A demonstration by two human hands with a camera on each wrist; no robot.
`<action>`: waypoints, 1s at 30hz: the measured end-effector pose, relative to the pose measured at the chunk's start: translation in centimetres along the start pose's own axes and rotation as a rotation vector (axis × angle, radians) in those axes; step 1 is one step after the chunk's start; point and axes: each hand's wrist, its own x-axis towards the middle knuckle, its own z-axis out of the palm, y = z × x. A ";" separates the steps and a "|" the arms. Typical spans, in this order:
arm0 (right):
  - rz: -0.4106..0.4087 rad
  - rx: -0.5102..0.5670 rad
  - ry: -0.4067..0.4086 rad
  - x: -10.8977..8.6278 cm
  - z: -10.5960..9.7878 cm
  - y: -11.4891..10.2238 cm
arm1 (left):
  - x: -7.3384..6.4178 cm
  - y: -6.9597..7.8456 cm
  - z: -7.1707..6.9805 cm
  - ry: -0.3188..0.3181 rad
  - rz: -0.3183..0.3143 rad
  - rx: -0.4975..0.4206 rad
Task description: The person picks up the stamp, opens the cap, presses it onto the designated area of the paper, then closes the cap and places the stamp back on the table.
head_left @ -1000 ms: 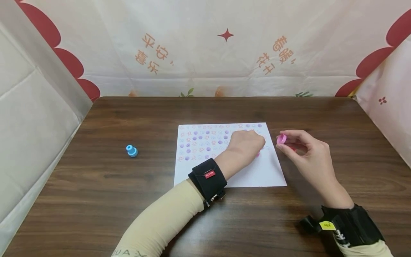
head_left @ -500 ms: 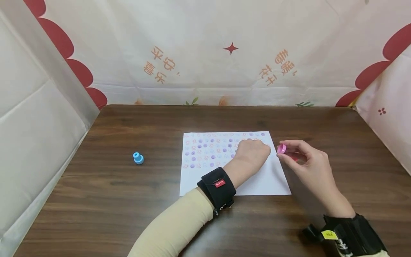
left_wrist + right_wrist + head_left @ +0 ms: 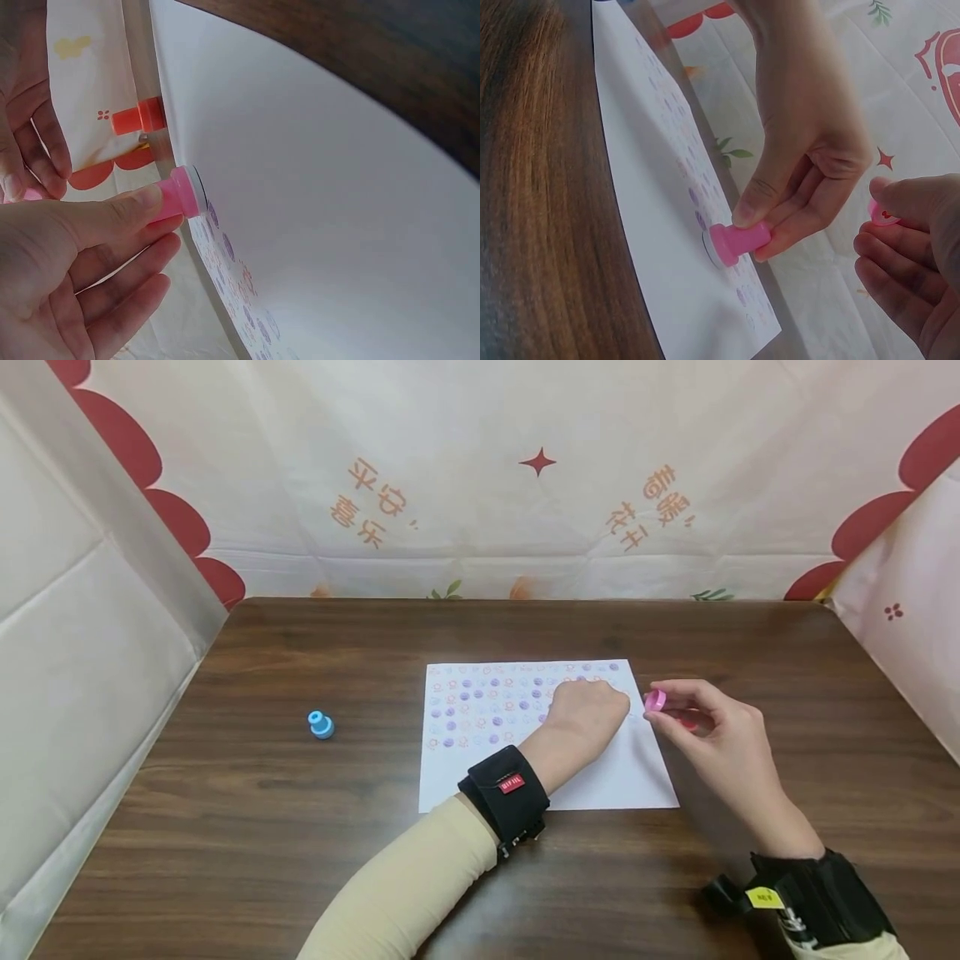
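My left hand (image 3: pixel 587 714) is over the right part of a white sheet of paper (image 3: pixel 480 777). Thumb and fingers pinch a pink stamp (image 3: pixel 739 240), whose white-edged face is right at the paper, beside the printed rows. The head view hides this stamp behind the hand. Just off the sheet's right edge, my right hand (image 3: pixel 731 735) pinches a small pink cap (image 3: pixel 655 700) between thumb and index finger. The cap's open side shows. Small purple, red and pale blue prints (image 3: pixel 465 695) run in rows across the upper half of the sheet.
A blue stamp (image 3: pixel 321 725) stands on the brown wooden table (image 3: pixel 225 827) to the left of the paper. An orange-red stamp (image 3: pixel 139 116) stands to the right of the sheet, mostly behind the right hand in the head view. A patterned pale cloth (image 3: pixel 465 485) hangs behind the table.
The head view has tilted, so the whole scene sits a little lower and further right than a second ago. Both hands keep nearly the same place and hold.
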 end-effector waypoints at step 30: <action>-0.009 0.015 -0.005 -0.5 0.5 0.4 | 0.2 -0.5 0.2 0.022 0.026 -0.036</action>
